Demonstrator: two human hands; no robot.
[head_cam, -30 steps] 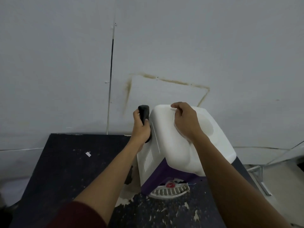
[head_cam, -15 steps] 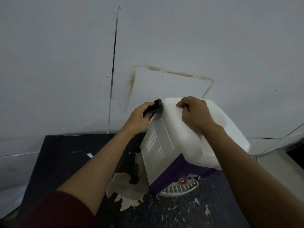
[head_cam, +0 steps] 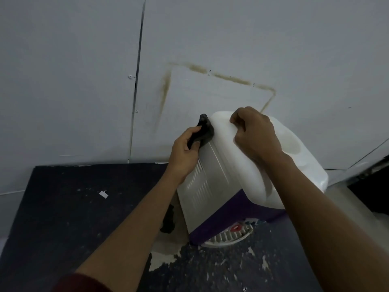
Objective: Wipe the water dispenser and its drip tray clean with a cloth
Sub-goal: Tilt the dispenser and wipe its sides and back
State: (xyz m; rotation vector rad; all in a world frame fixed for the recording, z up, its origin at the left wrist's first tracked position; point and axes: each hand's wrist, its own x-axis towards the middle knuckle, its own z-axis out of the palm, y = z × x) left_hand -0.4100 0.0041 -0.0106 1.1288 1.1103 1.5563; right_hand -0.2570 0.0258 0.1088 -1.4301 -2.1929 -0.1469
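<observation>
Head view: a white water dispenser [head_cam: 231, 165] with a purple lower front stands on a dark table [head_cam: 63, 207], close to a pale grey wall [head_cam: 273, 39]. Its slotted white side panel faces the left of the frame, and the rounded white top has a shallow round recess. At the foot of the purple front, the pale slatted drip tray [head_cam: 229, 236] juts out over the table, with a small red part [head_cam: 235, 227] just above it.

Both of the person's 2 hands are on the dispenser. The left hand [head_cam: 185, 157] grips a dark cloth [head_cam: 203, 131], its fingers [head_cam: 194, 129] wrapped round the bunched fabric, and holds it against the upper rear corner of the side panel, where the panel meets the top. A tip of the cloth sticks up past the corner. The right hand [head_cam: 254, 133] lies over the top of the dispenser with its fingers curled down and clenched on the near left edge of the top. A dark red sleeve [head_cam: 80, 283] shows at the bottom of the left forearm.

The table's dark surface is chipped, with pale patches beside and in front of the dispenser, and a small white scrap [head_cam: 103, 194] lies well to the left. On the wall behind the dispenser runs a brownish stain [head_cam: 231, 79] in the outline of a rectangle, and a dark vertical seam [head_cam: 139, 70] lies further left.
</observation>
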